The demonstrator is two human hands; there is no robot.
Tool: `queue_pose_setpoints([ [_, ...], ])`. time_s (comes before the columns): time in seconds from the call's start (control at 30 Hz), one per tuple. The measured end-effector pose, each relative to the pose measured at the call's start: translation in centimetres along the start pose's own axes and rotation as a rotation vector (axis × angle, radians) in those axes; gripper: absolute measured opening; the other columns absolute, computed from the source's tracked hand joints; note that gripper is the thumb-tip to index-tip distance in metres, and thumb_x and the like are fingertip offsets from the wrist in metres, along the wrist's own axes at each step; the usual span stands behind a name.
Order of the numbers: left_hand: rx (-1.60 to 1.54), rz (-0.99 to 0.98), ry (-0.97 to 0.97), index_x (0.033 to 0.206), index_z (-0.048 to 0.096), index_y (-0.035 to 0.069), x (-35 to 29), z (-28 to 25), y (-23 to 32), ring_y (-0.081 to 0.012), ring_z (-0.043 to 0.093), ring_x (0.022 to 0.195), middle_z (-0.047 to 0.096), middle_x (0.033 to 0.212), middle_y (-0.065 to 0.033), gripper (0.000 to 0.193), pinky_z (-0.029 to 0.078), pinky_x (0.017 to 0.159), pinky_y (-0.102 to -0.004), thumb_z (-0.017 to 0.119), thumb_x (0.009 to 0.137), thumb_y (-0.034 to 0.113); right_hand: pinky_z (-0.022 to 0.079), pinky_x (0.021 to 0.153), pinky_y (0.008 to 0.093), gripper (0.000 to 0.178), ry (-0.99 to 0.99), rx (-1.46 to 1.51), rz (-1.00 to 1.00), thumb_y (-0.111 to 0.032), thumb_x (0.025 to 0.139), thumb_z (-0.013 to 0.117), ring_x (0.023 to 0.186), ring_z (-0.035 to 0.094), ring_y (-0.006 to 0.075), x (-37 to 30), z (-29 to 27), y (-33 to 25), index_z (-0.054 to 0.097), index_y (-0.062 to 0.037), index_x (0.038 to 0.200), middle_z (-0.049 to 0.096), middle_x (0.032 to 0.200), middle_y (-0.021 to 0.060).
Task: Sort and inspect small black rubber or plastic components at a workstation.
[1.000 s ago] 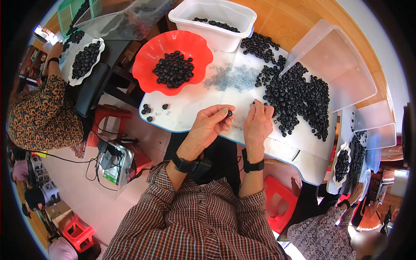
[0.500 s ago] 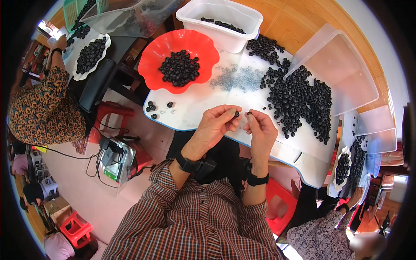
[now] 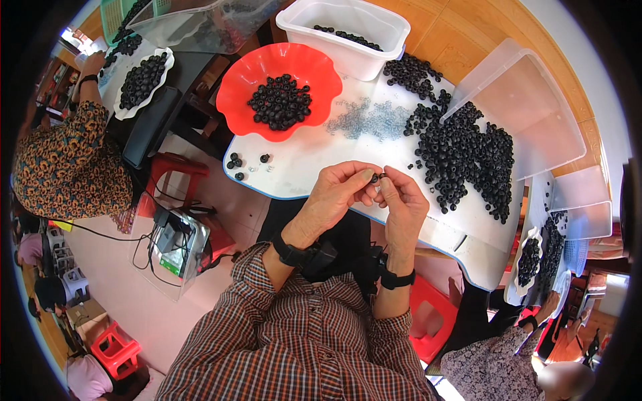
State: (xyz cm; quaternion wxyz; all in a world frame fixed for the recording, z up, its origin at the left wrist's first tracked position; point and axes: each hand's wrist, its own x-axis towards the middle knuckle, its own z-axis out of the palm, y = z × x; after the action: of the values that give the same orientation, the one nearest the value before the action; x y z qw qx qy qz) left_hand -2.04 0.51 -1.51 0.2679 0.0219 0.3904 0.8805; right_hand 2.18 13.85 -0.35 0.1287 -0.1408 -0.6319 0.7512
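My left hand (image 3: 338, 197) pinches a small black round part (image 3: 374, 178) between thumb and forefinger. Against it, fingertips touching the left ones, comes my right hand (image 3: 401, 197), its thumb and forefinger also pinched; what it holds is mostly covered, perhaps another small dark piece. Both hands are above the near edge of a white table (image 3: 297, 175). To their right spreads a big heap of black round parts (image 3: 458, 160). Beyond them lies a scatter of small clear pieces (image 3: 374, 120). A red scalloped bowl (image 3: 234, 93) holds more black parts.
At the back stands a white tub (image 3: 334, 60) with black parts inside. A clear plastic bin (image 3: 535, 113) is tipped over the heap's far right. Several loose black parts (image 3: 235, 162) lie near the table's left corner. Co-workers sit left and lower right; a red stool (image 3: 431, 321) is below.
My two hands have come together; the gap between their fingertips has closed, and the pieces they held apart now meet. The whole scene has shifted slightly with the head.
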Motion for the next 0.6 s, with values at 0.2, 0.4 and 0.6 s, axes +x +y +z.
queue_pose_setpoints([
  [0.2, -0.061, 0.015, 0.010, 0.112, 0.063, -0.004, -0.25, 0.33, 0.45, -0.0103, 0.058, 0.070, 0.063, 0.081, -0.0052, 0.024, 0.049, 0.064, -0.0226, 0.054, 0.098, 0.013, 0.047, 0.061, 0.0205, 0.013, -0.016, 0.005, -0.035, -0.003, 0.088, 0.066, 0.069, 0.059, 0.0068, -0.16, 0.12, 0.09, 0.066, -0.0002, 0.101, 0.066, 0.083, 0.0031],
  [0.4, -0.070, 0.032, 0.012, 0.112, 0.063, -0.004, -0.41, 0.52, 0.75, -0.0096, 0.058, 0.070, 0.063, 0.081, -0.0045, 0.024, 0.049, 0.065, -0.0222, 0.055, 0.098, 0.014, 0.047, 0.063, 0.0205, 0.010, -0.035, -0.034, -0.151, -0.001, 0.088, 0.065, 0.073, 0.059, 0.0074, -0.35, 0.55, 0.28, 0.066, -0.0006, 0.099, 0.062, 0.093, 0.0022],
  [0.6, -0.075, 0.032, 0.042, 0.113, 0.063, -0.004, -0.56, 0.72, 0.88, -0.0088, 0.058, 0.071, 0.063, 0.082, -0.0038, 0.025, 0.049, 0.066, -0.0220, 0.054, 0.098, 0.014, 0.047, 0.063, 0.0206, 0.010, -0.033, -0.032, -0.180, -0.001, 0.088, 0.065, 0.075, 0.059, 0.0076, -0.38, 0.82, 0.34, 0.066, 0.0004, 0.099, 0.060, 0.097, 0.0028],
])
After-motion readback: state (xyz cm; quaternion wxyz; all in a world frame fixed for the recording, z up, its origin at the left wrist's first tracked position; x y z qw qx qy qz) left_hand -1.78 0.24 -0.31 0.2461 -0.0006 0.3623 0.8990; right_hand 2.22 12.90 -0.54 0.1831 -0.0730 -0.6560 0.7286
